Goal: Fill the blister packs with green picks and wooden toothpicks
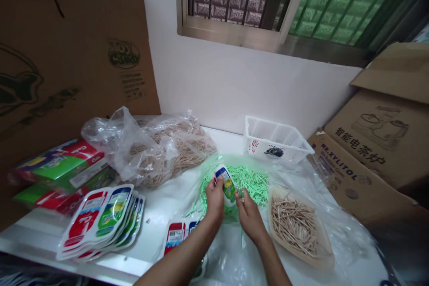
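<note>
Several flat packs (56,165) in red and green sit stacked at the tabletop's left edge, against a big cardboard sheet (73,44). Just right of them, a fan of packets (100,221) lies overlapped near the front edge. Behind that, toward the back edge, a clear bag (161,152) slumps open, stuffed with pale wooden sticks. Now the middle: two more loose packets (176,234) lie at the front edge, beside the left forearm. Left hand (214,201) is up, thumb and fingers pinching the packet (228,183), held tilted over the green sticks (254,183) heaped on clear plastic. Right hand (248,212) sits just beside it, fingers curled, tips touching the packet's lower edge; whether they grip, I cannot tell. Behind the heap, a white basket (278,136) stands at the back edge. Right of the hands, a tray (298,228) holds more wooden sticks. Cartons (378,143) crowd the right edge.
</note>
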{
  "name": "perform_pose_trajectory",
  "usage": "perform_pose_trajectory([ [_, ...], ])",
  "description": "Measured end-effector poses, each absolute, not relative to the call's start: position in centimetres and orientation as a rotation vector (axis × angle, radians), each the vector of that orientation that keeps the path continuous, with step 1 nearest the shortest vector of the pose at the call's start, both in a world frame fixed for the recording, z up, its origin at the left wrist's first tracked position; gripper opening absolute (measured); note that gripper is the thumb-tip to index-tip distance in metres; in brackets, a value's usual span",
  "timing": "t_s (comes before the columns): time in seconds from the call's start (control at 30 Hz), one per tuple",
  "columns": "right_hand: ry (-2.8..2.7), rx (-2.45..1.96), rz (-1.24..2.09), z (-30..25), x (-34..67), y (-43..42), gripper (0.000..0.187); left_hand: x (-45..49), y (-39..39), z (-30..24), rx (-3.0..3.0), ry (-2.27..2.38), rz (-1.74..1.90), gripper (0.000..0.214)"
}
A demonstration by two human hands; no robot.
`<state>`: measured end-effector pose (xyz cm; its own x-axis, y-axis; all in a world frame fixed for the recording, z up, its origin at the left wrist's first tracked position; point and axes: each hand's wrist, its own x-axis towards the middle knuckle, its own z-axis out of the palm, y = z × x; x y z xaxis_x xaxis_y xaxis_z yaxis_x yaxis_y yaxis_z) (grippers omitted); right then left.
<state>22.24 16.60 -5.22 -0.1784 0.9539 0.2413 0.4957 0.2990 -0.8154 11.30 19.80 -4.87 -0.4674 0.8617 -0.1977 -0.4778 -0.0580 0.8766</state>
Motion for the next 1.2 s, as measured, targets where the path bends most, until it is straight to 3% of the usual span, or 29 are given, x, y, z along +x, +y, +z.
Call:
perform_pose_trajectory([
  [0.13,-2.383,-1.34,0.259,-4.3,24.5,17.2,0.024,10.0,20.8,-4.1,0.72,1.215,1.748,0.024],
  [0.27,-2.52,-1.291,0.24,-3.8,24.0,17.3,0.023,11.2,20.5,-4.1,0.907,1.202,1.683,0.017],
  [0.37,-2.298,-1.27,0.601,-4.5,23.6,17.6,0.015,12.0,20.0,-4.2,0.911,1.216,1.691,0.018],
  [0.43,-1.74,-1.202,1.062,-5.0,23.4,17.9,0.008,12.1,19.8,-4.2,0.841,1.243,1.736,0.022],
  [0.5,-1.107,-1.031,1.374,-5.2,22.8,18.2,0.018,12.3,19.7,-4.3,0.738,1.265,1.771,0.027],
  [0.6,-0.628,-0.791,1.536,-4.9,21.0,17.9,0.021,13.2,19.4,-4.6,0.587,1.27,1.772,0.035],
  [0.73,-0.423,-0.687,1.606,-4.8,18.4,16.2,0.018,14.2,19.2,-4.7,0.458,1.251,1.737,0.038],
  [0.93,-0.878,-1.006,1.439,-5.7,18.7,14.5,0.033,13.2,19.0,-4.6,0.514,1.275,1.699,0.034],
  [1.2,-1.773,-1.371,0.889,-3.6,23.6,15.3,0.028,9.3,17.9,-3.6,0.842,1.254,1.636,0.027],
])
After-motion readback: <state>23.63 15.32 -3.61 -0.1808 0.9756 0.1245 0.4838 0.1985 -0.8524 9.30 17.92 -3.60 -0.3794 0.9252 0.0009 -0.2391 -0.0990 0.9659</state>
